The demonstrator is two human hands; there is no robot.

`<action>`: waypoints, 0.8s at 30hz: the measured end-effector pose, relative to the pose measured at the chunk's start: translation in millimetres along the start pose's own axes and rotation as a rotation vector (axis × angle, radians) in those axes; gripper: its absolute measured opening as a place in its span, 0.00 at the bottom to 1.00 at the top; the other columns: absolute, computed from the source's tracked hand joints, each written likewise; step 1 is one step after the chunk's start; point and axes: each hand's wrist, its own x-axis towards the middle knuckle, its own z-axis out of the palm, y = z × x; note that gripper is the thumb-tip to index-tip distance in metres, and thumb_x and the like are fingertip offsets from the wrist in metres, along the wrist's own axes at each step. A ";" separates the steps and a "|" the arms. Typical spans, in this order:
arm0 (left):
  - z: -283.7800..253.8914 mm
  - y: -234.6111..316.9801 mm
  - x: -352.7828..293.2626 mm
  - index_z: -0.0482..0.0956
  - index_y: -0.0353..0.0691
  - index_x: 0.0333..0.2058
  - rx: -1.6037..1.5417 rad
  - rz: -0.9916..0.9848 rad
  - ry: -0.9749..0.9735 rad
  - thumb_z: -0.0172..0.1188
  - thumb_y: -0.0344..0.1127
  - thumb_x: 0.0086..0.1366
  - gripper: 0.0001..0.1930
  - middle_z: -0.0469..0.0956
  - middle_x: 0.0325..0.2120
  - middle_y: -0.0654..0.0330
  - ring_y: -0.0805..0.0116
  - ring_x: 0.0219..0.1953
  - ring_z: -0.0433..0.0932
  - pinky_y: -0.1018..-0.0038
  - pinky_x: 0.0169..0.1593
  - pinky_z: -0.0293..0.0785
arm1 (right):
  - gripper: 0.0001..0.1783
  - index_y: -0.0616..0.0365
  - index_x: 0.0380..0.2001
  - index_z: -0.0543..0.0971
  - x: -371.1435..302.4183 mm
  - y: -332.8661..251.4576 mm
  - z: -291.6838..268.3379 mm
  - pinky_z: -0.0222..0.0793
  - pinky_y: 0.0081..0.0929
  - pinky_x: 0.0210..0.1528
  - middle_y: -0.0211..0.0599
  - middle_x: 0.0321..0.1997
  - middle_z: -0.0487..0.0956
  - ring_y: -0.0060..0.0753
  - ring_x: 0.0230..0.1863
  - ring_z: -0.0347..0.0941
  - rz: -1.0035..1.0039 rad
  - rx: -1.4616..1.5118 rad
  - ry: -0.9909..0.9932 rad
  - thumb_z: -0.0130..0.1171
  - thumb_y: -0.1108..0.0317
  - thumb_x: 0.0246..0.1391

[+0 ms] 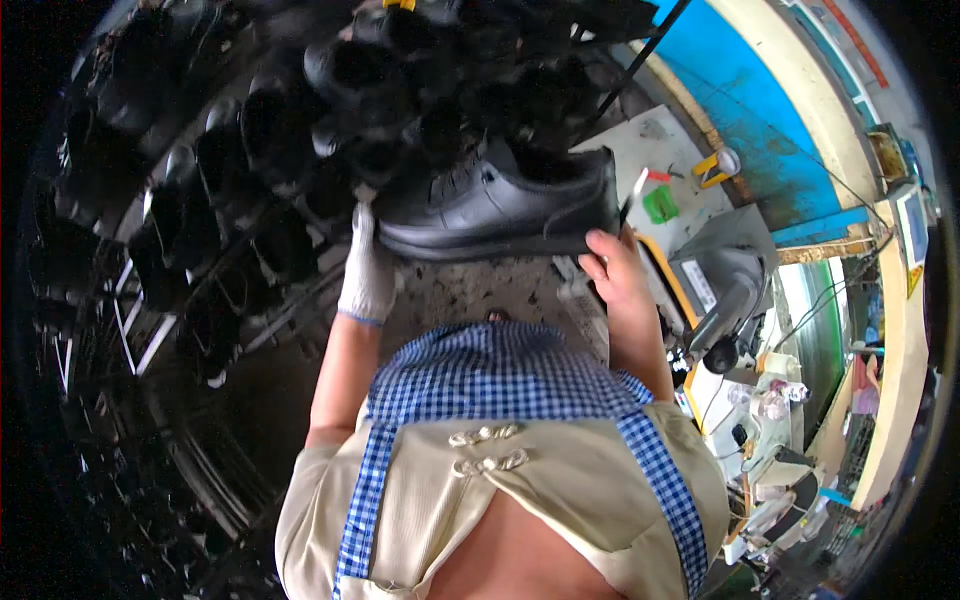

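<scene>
A black lace-up shoe (pixel 500 210) is held level in front of me, its toe to the left and its heel to the right. My left hand (pixel 367 268), in a white knit glove, grips the toe end. At the heel, my bare right hand (pixel 615 268) is closed on the lower edge of the sole. Part of the fingers on both hands is hidden behind the shoe.
Racks hold many black shoes (pixel 275 140) ahead and to the left. A light worktable (pixel 660 135) stands at the right with a green piece (pixel 660 206) and a yellow-handled tool (pixel 716 167) on it. Nearer on the right is a grey machine (pixel 720 275).
</scene>
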 end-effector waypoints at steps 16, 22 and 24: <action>-4.4 -27.9 -17.0 0.74 0.44 0.40 -0.018 -0.069 -0.100 0.57 0.47 0.66 0.13 0.75 0.29 0.63 0.64 0.34 0.78 0.60 0.43 0.78 | 0.43 0.59 0.58 0.55 183.7 -213.0 62.2 0.64 0.16 0.14 0.37 0.40 0.75 0.20 0.20 0.69 -0.998 -0.048 0.269 0.72 0.70 0.45; -9.5 -36.6 -25.4 0.75 0.46 0.42 -0.102 -0.051 0.149 0.56 0.42 0.67 0.10 0.75 0.31 0.65 0.63 0.34 0.78 0.55 0.44 0.78 | 0.44 0.53 0.57 0.58 302.1 -219.3 64.8 0.53 0.16 0.11 0.29 0.30 0.76 0.17 0.11 0.63 -0.771 -0.130 0.243 0.74 0.57 0.43; -15.0 -38.2 -24.5 0.75 0.48 0.45 -0.055 -0.011 0.166 0.55 0.41 0.68 0.10 0.76 0.33 0.65 0.64 0.37 0.76 0.53 0.47 0.75 | 0.48 0.59 0.62 0.55 317.7 -225.5 53.1 0.63 0.20 0.15 0.34 0.37 0.75 0.21 0.24 0.70 -0.690 -0.305 0.219 0.73 0.55 0.45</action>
